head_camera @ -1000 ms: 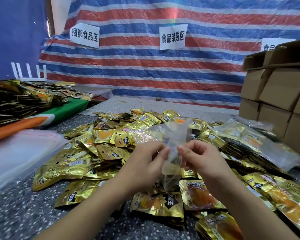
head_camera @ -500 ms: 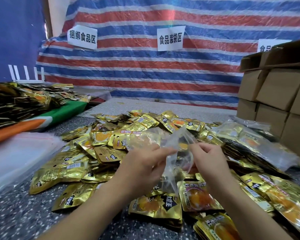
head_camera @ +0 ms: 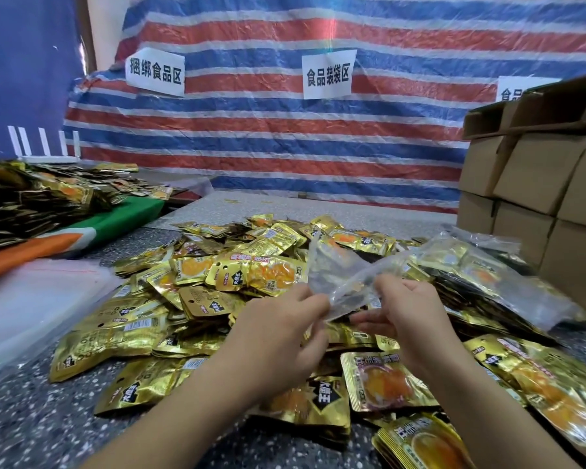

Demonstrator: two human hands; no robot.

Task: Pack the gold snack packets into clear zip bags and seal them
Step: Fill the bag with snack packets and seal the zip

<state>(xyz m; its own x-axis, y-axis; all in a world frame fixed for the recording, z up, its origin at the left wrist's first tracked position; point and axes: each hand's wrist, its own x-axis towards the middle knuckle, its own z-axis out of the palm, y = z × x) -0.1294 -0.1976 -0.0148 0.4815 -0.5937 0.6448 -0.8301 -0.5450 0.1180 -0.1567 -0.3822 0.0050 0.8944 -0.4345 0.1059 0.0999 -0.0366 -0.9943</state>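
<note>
A clear zip bag (head_camera: 344,275), empty as far as I can see, hangs above a wide heap of gold snack packets (head_camera: 251,272) on the speckled table. My left hand (head_camera: 278,336) pinches the bag's near left edge. My right hand (head_camera: 410,313) grips its near right edge, and the mouth is spread between the two hands. Filled clear bags of gold packets (head_camera: 481,275) lie at the right of the heap.
A stack of empty clear bags (head_camera: 31,299) lies at the left. Further left, dark and gold packets (head_camera: 31,198) are piled on a green and orange cloth. Cardboard boxes (head_camera: 538,184) are stacked at the right. A striped tarp (head_camera: 318,130) hangs behind.
Both hands have moved apart and spread the bag wider. The bag has tipped from upright to lying more sideways, towards the right.
</note>
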